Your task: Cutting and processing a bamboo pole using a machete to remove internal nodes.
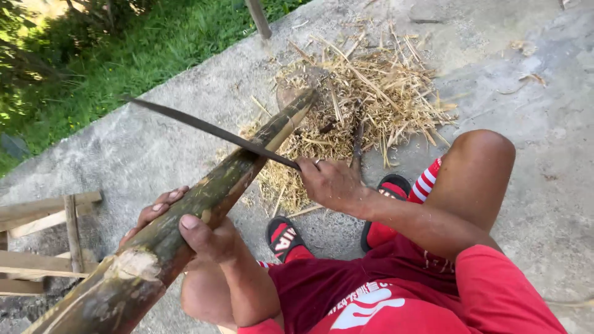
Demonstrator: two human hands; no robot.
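The left hand (198, 232) is wrapped tight around a thick green pole (185, 213) near its cut end. The pole slants up and away from the person, and its far tip rests on a block (297, 86). The right hand (331, 182), just right of the pole, is closed on a long knife (204, 128) whose blade lies across the pole. Past the pole, dry shavings (371, 93) are piled around the block on the concrete (544, 124).

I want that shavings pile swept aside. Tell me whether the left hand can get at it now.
Probably not: the left hand is wrapped around the bamboo pole, and the shavings pile lies beyond the pole's far end, past the blade.
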